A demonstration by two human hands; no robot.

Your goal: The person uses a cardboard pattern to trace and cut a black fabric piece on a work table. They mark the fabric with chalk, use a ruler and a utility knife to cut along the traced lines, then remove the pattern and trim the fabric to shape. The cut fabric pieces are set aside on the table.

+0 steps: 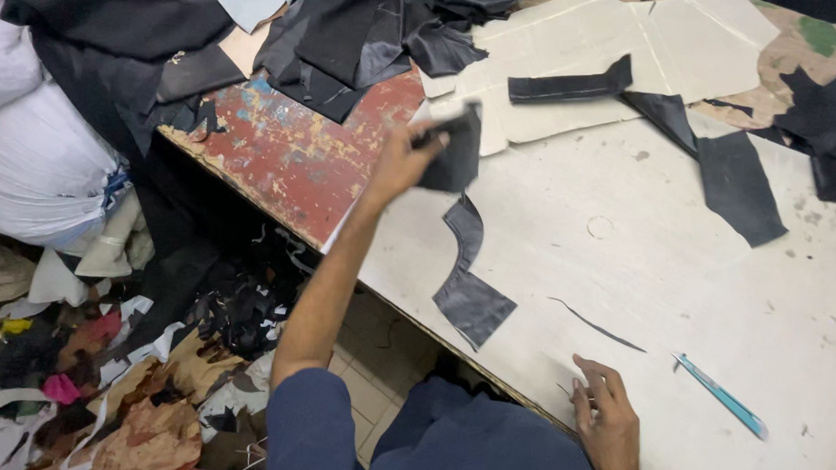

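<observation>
My left hand (399,161) is raised over the far-left part of the bench (623,256), fingers pinched on a small dark leather piece (452,150), blurred w/ motion. My right hand (608,421) lies flat on the near edge, fingers apart, holding nothing. A curved dark leather cut-out (469,280) lies on the bench just below the left hand, between both hands. Risk, I think: the pinch is only at one corner, so the piece may slip and fall to the floor scraps (118,403). Blue knife (723,397) lies right of the right hand, near enough to get knocked.
</observation>
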